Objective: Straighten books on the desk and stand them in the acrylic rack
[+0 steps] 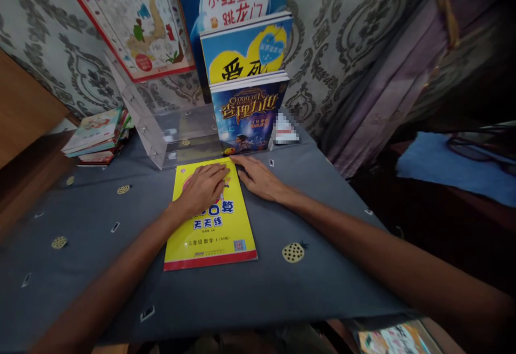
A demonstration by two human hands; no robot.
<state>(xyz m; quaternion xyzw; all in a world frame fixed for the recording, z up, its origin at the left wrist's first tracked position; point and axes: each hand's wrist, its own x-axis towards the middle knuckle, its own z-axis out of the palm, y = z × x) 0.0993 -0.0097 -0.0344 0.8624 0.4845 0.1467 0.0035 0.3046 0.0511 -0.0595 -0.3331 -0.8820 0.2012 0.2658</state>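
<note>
Hands (206,186) on thin rectangular booklet (209,243)

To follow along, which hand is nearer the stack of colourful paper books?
Left. The left hand is on the yellow paper book, right of the stack; the right hand is farther, at that book's corner.

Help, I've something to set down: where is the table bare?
Bare tablecloth lies left, between the left forearm and the stacked books, and right, between the yellow workbook and right forearm. Crowded: the back, with clear stand and upright books; the workbook, with left hand on it and right hand at its corner.
</note>
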